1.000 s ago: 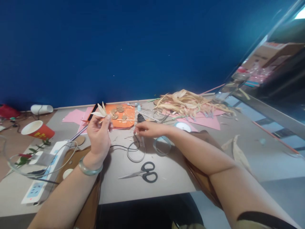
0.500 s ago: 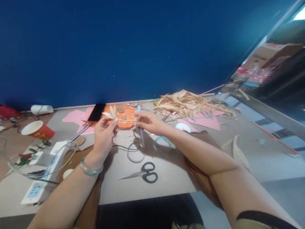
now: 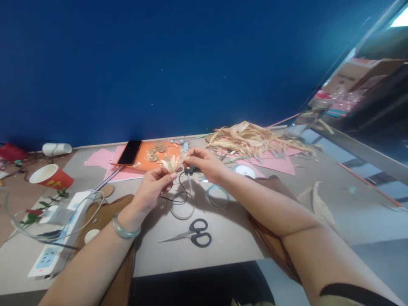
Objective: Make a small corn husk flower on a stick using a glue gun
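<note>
The left hand (image 3: pixel 154 187) has dropped toward mid-frame, and the small pale straw flower (image 3: pixel 171 163) now meets the right hand (image 3: pixel 205 164). Both hands pinch it, fingertips closed, above the grey table (image 3: pixel 229 238). Black-handled scissors (image 3: pixel 195 234) lie below, and a dried straw pile (image 3: pixel 251 138) sits upper right.

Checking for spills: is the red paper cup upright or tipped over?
Tipped over. The red paper cup lies on its side, its open white mouth facing left and its base pointing right.
</note>
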Tool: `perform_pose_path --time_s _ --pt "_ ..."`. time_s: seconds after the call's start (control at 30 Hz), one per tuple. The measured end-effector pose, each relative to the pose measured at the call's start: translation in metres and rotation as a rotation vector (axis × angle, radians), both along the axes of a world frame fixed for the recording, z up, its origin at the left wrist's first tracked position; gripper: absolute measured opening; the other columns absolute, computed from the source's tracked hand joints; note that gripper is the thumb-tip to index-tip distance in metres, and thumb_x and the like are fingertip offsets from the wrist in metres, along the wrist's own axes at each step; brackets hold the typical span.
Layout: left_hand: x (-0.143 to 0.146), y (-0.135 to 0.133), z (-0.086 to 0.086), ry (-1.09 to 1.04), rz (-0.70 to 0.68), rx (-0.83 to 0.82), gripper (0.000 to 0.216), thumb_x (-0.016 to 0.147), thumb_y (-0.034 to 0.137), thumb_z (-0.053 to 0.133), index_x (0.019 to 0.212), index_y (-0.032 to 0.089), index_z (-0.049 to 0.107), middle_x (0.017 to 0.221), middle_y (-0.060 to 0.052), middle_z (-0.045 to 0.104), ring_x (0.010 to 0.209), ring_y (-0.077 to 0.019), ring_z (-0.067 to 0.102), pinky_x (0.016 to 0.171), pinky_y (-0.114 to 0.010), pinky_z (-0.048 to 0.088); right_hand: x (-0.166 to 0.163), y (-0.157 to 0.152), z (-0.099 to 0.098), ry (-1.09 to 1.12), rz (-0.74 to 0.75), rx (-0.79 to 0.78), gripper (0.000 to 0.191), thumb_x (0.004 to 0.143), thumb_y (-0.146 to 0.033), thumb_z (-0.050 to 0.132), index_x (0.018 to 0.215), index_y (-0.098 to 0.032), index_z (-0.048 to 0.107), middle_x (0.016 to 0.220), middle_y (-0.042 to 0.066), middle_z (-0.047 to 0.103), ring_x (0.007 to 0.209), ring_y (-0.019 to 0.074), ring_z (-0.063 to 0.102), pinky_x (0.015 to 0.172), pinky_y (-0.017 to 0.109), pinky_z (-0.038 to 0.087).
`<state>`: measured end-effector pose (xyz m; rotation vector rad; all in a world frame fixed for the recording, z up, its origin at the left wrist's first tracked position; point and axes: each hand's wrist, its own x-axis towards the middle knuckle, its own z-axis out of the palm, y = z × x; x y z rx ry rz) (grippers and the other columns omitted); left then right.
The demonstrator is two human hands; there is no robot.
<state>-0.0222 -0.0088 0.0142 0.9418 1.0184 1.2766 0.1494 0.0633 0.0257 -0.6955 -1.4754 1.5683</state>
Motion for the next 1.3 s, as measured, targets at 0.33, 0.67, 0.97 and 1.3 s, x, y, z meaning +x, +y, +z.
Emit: perform_pose_path --time_s 0.33,0.67,0.97,1.3 --pt "0.001 0.002 -0.003 -0.012 0.104 0.072 0.031 0.059 0.03 0.085 0.061 0.014 0.058 0.046 0.006 0.049 0.039 -0.0029 0.04 0.038 -0.016 0.027 -0.004 -0.008 0.001 0.022 0.072 -0.04 0.019 0.069 -0.03 0.075 0.07 -0.016 0.063 0.067 -0.001 0.066 0.06 0.0081 0.055 0.064 0.024 0.045" --pt "0.0 -0.001 -0.008 0.122 0.079 0.204 0.024 0.069 0.031 0.08 0.063 0.015 0.063 0.044 0.006 0.048 0.039 -0.0032 0.037 0.039 -0.017 0.027 -0.009 -0.016 -0.003 -0.002 0.039 0.014 0.025 0.068 -0.036 0.078 0.066 -0.016 0.062 0.06 -0.003 0.061 0.058 0.0086 0.054 0.061 0.024 0.044" --pt "0.003 -0.005 -0.004 0.35 0.234 0.37 0.017 0.068 0.029 0.079 0.07 0.014 0.069 0.059 -0.001 0.065 0.05 -0.0099 0.057 0.049 -0.021 0.048 -0.003 -0.026 0.005 0.016 -0.122 0.148 0.023 0.075 -0.035 0.074 0.069 -0.017 0.061 0.069 -0.001 0.061 0.064 0.0102 0.055 0.065 0.026 0.046" --pt "-0.001 -0.013 -0.014 0.461 0.281 0.615 0.007 0.072 0.02 0.075 0.077 0.019 0.071 0.083 -0.006 0.071 0.08 -0.0175 0.068 0.075 -0.029 0.056 -0.001 -0.036 0.006 -0.052 -0.135 0.299 0.027 0.078 -0.04 0.072 0.068 -0.017 0.06 0.073 0.003 0.066 0.069 0.0138 0.059 0.069 0.03 0.048"
